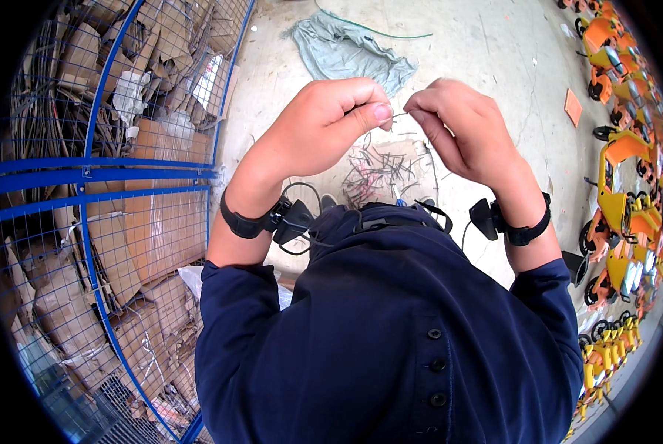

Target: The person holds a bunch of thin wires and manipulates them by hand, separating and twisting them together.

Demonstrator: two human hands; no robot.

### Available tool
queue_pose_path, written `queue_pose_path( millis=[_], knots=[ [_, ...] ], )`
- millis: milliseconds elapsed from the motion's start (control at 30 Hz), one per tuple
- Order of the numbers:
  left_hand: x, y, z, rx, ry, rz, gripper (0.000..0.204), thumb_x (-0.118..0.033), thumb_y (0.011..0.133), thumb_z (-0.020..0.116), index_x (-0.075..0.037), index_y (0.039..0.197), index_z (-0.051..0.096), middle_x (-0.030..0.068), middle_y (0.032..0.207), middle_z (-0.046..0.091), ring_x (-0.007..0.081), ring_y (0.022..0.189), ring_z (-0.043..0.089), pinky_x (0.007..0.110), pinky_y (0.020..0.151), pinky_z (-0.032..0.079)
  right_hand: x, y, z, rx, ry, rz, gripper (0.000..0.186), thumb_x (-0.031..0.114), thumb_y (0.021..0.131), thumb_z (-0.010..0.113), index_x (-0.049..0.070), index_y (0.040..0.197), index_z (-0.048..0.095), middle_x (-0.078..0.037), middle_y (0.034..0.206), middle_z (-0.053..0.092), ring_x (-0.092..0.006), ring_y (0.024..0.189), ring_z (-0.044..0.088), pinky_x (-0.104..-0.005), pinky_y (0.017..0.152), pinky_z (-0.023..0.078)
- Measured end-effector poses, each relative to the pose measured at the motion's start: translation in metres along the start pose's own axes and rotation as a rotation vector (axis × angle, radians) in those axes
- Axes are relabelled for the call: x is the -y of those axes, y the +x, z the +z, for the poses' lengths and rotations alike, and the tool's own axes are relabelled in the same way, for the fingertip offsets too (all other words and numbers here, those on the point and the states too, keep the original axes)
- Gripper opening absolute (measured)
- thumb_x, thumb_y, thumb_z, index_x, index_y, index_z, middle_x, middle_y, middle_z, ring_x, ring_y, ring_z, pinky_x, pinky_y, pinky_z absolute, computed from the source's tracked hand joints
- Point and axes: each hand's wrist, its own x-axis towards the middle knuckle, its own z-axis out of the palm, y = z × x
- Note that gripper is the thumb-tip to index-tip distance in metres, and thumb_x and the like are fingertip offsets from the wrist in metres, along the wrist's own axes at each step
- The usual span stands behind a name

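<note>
My left hand [331, 122] and my right hand [465, 129] are raised over the floor, fingertips a short gap apart, both pinching a thin dark wire [398, 115] that spans between them. The left thumb is pressed to the curled index finger; the right fingers are bent round to the thumb. A strand dangles below the left fingertips. Under my hands, a pile of short dark strands [376, 174] lies on a flattened brown sheet near my feet. Each wrist wears a black strap with a small device and cable.
A blue mesh cage [87, 174] packed with cardboard stands at the left. A crumpled grey-green sheet [342, 52] and a green cord [387, 33] lie ahead on the concrete floor [265, 59]. Several yellow and orange wheeled ride-ons [616, 192] line the right, near a small orange board [573, 107].
</note>
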Motion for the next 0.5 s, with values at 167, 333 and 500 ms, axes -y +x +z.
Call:
queue_pose_path(
  millis=[167, 333, 500],
  knots=[
    [0.01, 0.003, -0.002, 0.002, -0.02, 0.044, 0.018, -0.016, 0.094, 0.057, 0.0, 0.088, 0.062, 0.0018, 0.079, 0.061, 0.0085, 0.076, 0.054, 0.024, 0.07, 0.044, 0.012, -0.009, -0.003, 0.243, 0.562, 0.524, 0.008, 0.009, 0.092, 0.055, 0.004, 0.094, 0.061, 0.002, 0.067, 0.053, -0.0085, 0.059, 0.049, -0.0249, 0.053, 0.04],
    [0.016, 0.018, 0.02, -0.531, 0.412, 0.502, 0.013, -0.015, 0.086, 0.066, -0.003, 0.09, 0.063, 0.0064, 0.083, 0.063, 0.0205, 0.079, 0.059, 0.029, 0.073, 0.046, 0.014, -0.006, -0.004, 0.191, 0.985, 0.732, 0.011, 0.011, 0.094, 0.055, 0.001, 0.095, 0.06, 0.006, 0.073, 0.052, -0.0017, 0.064, 0.044, -0.0198, 0.056, 0.037],
    [0.01, 0.01, 0.027, -0.669, 0.563, 0.572, 0.014, -0.011, 0.079, 0.069, -0.006, 0.089, 0.062, 0.0086, 0.084, 0.062, 0.0285, 0.079, 0.059, 0.036, 0.074, 0.047, 0.019, -0.003, 0.003, -0.025, 0.816, 0.678, 0.01, 0.01, 0.094, 0.056, 0.001, 0.094, 0.06, 0.005, 0.075, 0.055, -0.0016, 0.065, 0.046, -0.0185, 0.057, 0.038]
  ],
)
